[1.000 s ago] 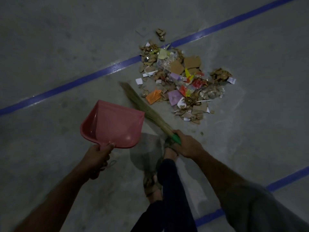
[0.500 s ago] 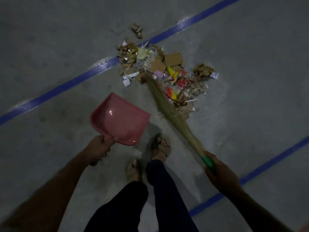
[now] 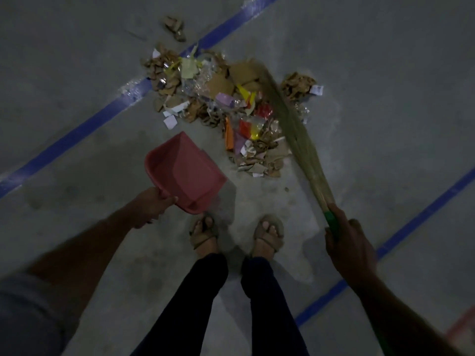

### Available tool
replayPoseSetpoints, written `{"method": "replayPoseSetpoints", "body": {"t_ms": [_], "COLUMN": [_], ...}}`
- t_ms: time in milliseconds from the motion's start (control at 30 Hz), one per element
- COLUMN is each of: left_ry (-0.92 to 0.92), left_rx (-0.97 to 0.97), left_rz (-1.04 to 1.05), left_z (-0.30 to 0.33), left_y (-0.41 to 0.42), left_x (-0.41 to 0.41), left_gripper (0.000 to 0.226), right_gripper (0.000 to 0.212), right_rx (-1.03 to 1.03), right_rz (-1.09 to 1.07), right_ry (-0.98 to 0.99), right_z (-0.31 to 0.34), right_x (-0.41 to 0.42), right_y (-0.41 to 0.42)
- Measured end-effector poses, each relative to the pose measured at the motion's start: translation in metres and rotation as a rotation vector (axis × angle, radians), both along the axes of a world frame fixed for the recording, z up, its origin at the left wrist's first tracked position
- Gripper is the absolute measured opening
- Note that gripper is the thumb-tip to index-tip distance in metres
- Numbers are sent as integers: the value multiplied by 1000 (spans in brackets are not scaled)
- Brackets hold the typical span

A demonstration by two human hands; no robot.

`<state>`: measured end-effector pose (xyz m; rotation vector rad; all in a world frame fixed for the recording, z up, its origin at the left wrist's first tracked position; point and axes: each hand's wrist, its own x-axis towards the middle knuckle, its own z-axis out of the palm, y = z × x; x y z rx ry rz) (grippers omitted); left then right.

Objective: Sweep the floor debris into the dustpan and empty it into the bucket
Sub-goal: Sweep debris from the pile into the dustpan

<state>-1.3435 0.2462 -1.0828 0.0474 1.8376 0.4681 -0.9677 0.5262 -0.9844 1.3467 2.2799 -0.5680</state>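
The left hand (image 3: 151, 205) grips the handle of the pink dustpan (image 3: 186, 173), which sits tilted just in front of the sandalled feet (image 3: 205, 232), beside the debris pile (image 3: 221, 109) but apart from it; the right hand (image 3: 347, 247) is curled round the broom's (image 3: 290, 119) green grip. The bristles lie along the pile's right edge, on the grey floor (image 3: 385, 150) between blue tape lines (image 3: 77, 134).
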Motion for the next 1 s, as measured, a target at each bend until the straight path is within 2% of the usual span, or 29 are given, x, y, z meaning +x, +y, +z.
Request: {"method": "replayPoseSetpoints", "body": {"t_ms": [133, 300, 400, 500, 633, 767, 1000], "left_ry": [55, 69, 46, 84, 133, 56, 100], "left_rx": [-33, -63, -55, 17, 119, 185, 274], "left_rz": [-138, -281, -419, -459, -391, -170, 26], "left_z": [-50, -101, -116, -123, -126, -112, -30], "left_y": [24, 80, 117, 145, 159, 145, 124], "left_x": [-23, -47, -51, -35, 5, 36, 72], "left_gripper": [30, 39, 43, 42, 37, 38, 26], "right_gripper": [68, 65, 66, 65, 64, 63, 73], "right_rx": [68, 100, 44, -45, -118, -148, -254], "right_rz": [17, 216, 300, 332, 311, 316, 242], "right_ry": [-72, -188, -191, -170, -89, -14, 106], "right_z": [-48, -104, -128, -139, -128, -103, -19], "right_x": [3, 15, 18, 18, 18, 40, 70], "right_y": [24, 61, 80, 83, 66, 37, 1]}}
